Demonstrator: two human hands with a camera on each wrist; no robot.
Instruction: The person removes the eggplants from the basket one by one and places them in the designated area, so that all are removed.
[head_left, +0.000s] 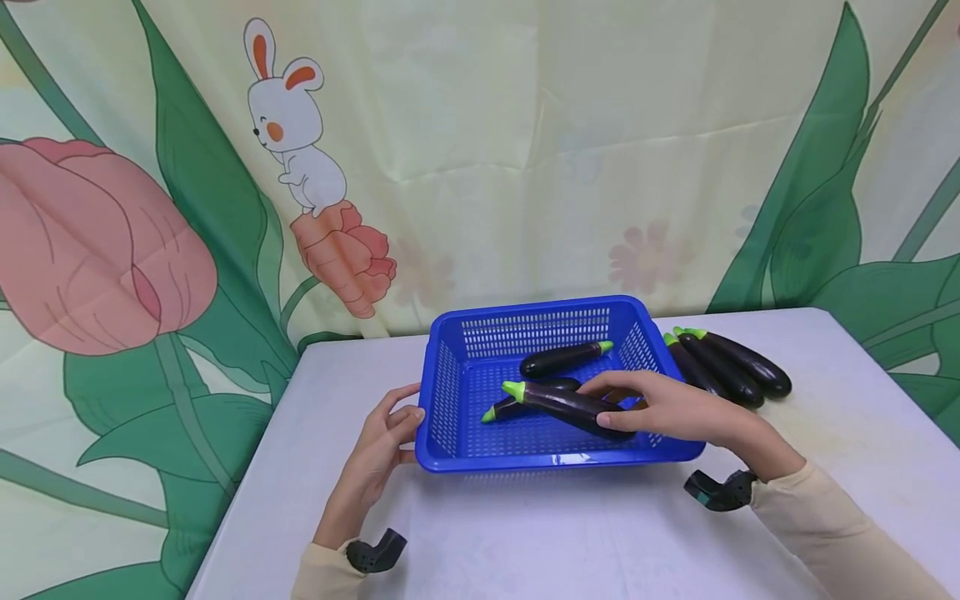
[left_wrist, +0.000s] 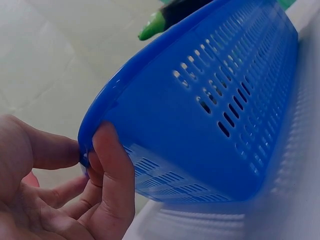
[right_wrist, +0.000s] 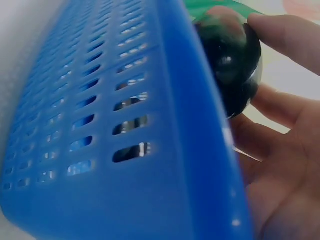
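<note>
Head view: right hand [head_left: 675, 412] curls its fingers [head_left: 615, 423] round a dark purple plastic eggplant [head_left: 566, 406], held over the blue perforated plastic basket [head_left: 450, 375]; left hand [head_left: 382, 442] pinches the basket's near-left rim on the counter [head_left: 525, 533].

Head view looks forward and down over the table [head_left: 525, 533], middling distance. Both wrist views sit low, very close, facing the blue basket [head_left: 450, 392] walls [left_wrist: 215, 125] [right_wrist: 100, 125], shared by all views.

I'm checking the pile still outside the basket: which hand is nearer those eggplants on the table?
Right hand, holding an eggplant over the basket beside the pile; left hand grips the basket's far side.
</note>
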